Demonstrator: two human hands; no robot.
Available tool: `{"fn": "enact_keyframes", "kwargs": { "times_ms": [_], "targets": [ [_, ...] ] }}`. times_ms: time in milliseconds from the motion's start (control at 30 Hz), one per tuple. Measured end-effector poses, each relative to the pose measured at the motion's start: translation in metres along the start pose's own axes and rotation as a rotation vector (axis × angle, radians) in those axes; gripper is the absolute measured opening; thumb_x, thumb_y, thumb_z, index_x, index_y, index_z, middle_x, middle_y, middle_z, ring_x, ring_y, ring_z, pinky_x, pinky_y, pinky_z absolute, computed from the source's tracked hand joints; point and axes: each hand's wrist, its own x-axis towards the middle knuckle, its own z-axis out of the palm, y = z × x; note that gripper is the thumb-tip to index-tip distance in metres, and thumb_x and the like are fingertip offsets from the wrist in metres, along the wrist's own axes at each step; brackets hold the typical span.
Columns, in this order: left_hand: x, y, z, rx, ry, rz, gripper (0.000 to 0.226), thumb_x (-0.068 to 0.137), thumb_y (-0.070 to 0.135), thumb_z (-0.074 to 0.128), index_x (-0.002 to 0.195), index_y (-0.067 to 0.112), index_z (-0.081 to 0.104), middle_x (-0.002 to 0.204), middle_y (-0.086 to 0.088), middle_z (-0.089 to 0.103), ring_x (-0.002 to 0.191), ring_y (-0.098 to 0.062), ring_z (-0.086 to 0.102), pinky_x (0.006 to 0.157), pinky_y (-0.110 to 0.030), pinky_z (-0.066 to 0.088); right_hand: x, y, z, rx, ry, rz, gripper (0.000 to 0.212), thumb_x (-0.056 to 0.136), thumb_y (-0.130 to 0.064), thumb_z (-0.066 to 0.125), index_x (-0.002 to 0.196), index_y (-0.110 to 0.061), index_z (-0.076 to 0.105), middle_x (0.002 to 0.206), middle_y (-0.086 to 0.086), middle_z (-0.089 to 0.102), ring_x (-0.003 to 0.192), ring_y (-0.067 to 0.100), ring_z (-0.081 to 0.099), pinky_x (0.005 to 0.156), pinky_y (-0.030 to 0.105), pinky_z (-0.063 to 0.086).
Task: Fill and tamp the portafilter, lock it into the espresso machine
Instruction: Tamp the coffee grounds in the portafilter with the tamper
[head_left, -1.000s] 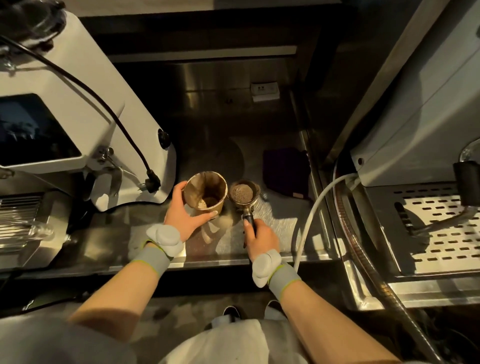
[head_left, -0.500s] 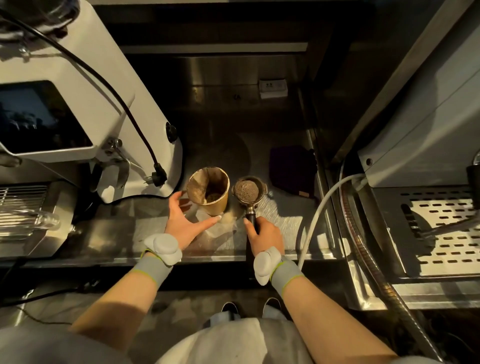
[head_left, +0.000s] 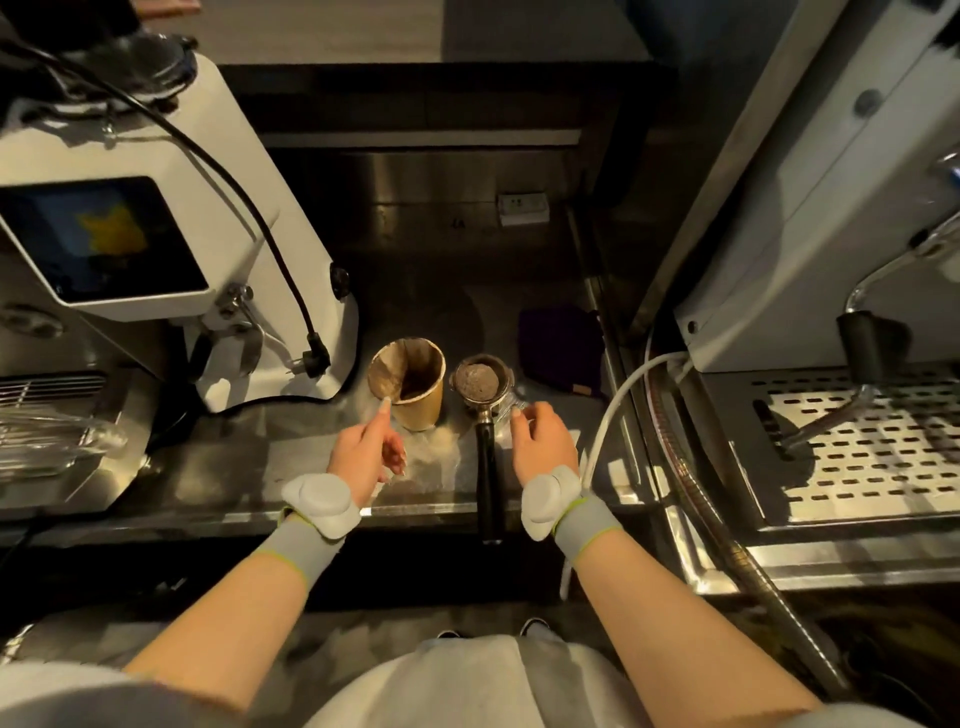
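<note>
Right hand (head_left: 540, 441) now off portafilter (head_left: 480, 387) handle, beside basket.

Brushed steel counter (head_left: 218, 467), dully reflective, dusted with pale powder. Brown paper cup (head_left: 410, 382), matt, stained inside. Polished metal portafilter (head_left: 480, 384) basket with coarse, grainy grounds; glossy black handle. Smooth white plastic grinder (head_left: 228, 218). Perforated metal drip tray (head_left: 878, 441).

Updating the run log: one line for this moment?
portafilter: filled, untamped, on counter | left hand: beside cup | right hand: off handle

Café bar: grinder (head_left: 171, 218), espresso machine (head_left: 831, 208)
</note>
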Motion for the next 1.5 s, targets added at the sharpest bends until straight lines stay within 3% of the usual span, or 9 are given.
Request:
{"fn": "enact_keyframes", "kwargs": {
  "times_ms": [200,333,667,833,933,1100,1200,1300,1500],
  "targets": [
    [-0.014,0.042,0.029,0.104,-0.271,-0.039,0.062,0.094,0.051,0.031,0.058,0.007,0.056,0.046,-0.002,0.063,0.045,-0.015,0.058,0.049,-0.023,0.038,0.000,-0.017,-0.031,0.018,0.032,-0.036,0.036,0.098,-0.037,0.036,0.069,-0.019,0.046,0.066,-0.004,0.049,0.075,0.023,0.051,0.069,0.031,0.035],
    [-0.017,0.095,0.058,0.083,-0.303,0.077,0.062,0.095,0.050,0.029,0.056,0.009,0.055,0.039,0.002,0.062,0.036,-0.007,0.057,0.047,-0.022,0.038,0.003,-0.044,-0.063,0.054,0.099,-0.106,0.038,0.099,-0.036,0.036,0.082,-0.011,0.058,0.077,0.005,0.057,0.079,0.025,0.055,0.072,0.033,0.040],
    [-0.048,0.222,0.125,0.066,-0.431,0.360,0.060,0.096,0.049,0.026,0.058,0.013,0.055,0.043,0.005,0.064,0.052,-0.012,0.062,0.057,-0.023,0.043,0.009,-0.114,-0.190,0.174,0.410,-0.323,0.044,0.097,-0.035,0.043,0.085,0.003,0.062,0.071,0.013,0.061,0.072,0.031,0.059,0.071,0.041,0.048],
    [-0.059,0.256,0.143,0.025,-0.489,0.391,0.061,0.097,0.047,0.025,0.056,0.012,0.055,0.045,0.005,0.064,0.058,-0.015,0.061,0.062,-0.024,0.044,0.002,-0.141,-0.277,-0.022,0.681,-0.510,0.021,0.091,-0.019,0.055,0.097,-0.001,0.064,0.092,0.015,0.062,0.084,0.024,0.056,0.072,0.024,0.041],
    [-0.062,0.261,0.148,0.030,-0.491,0.396,0.062,0.098,0.045,0.024,0.058,0.010,0.055,0.060,-0.002,0.065,0.061,-0.015,0.059,0.064,-0.025,0.045,0.004,-0.152,-0.322,-0.302,0.835,-0.508,0.028,0.090,-0.016,0.056,0.116,-0.006,0.059,0.125,0.016,0.050,0.117,0.033,0.045,0.096,0.037,0.042],
    [-0.066,0.270,0.153,0.030,-0.491,0.391,0.062,0.098,0.045,0.022,0.060,0.009,0.054,0.070,-0.006,0.062,0.063,-0.016,0.058,0.066,-0.025,0.045,0.035,-0.159,-0.363,-0.589,0.579,-0.240,0.051,0.091,-0.022,0.058,0.137,-0.007,0.043,0.147,0.020,0.030,0.132,0.044,0.033,0.106,0.047,0.036],
    [-0.066,0.272,0.154,0.027,-0.483,0.390,0.061,0.098,0.044,0.022,0.060,0.009,0.054,0.069,-0.005,0.062,0.064,-0.015,0.058,0.067,-0.025,0.045,0.060,-0.156,-0.373,-0.643,0.434,-0.123,0.051,0.088,-0.026,0.061,0.132,-0.006,0.046,0.143,0.023,0.039,0.127,0.045,0.042,0.102,0.050,0.042],
    [-0.061,0.269,0.154,0.018,-0.473,0.375,0.061,0.098,0.045,0.023,0.059,0.010,0.055,0.058,0.000,0.064,0.062,-0.015,0.059,0.066,-0.025,0.046,0.075,-0.146,-0.379,-0.641,0.415,-0.113,0.050,0.086,-0.027,0.062,0.129,-0.005,0.048,0.139,0.021,0.046,0.121,0.043,0.049,0.096,0.046,0.044],
    [-0.051,0.257,0.149,-0.015,-0.432,0.303,0.061,0.098,0.046,0.024,0.059,0.010,0.055,0.046,0.005,0.064,0.061,-0.015,0.059,0.065,-0.025,0.045,0.082,-0.140,-0.379,-0.548,0.431,-0.105,0.061,0.087,-0.028,0.064,0.138,-0.006,0.040,0.150,0.024,0.029,0.130,0.044,0.038,0.101,0.046,0.040]
  ]
}}
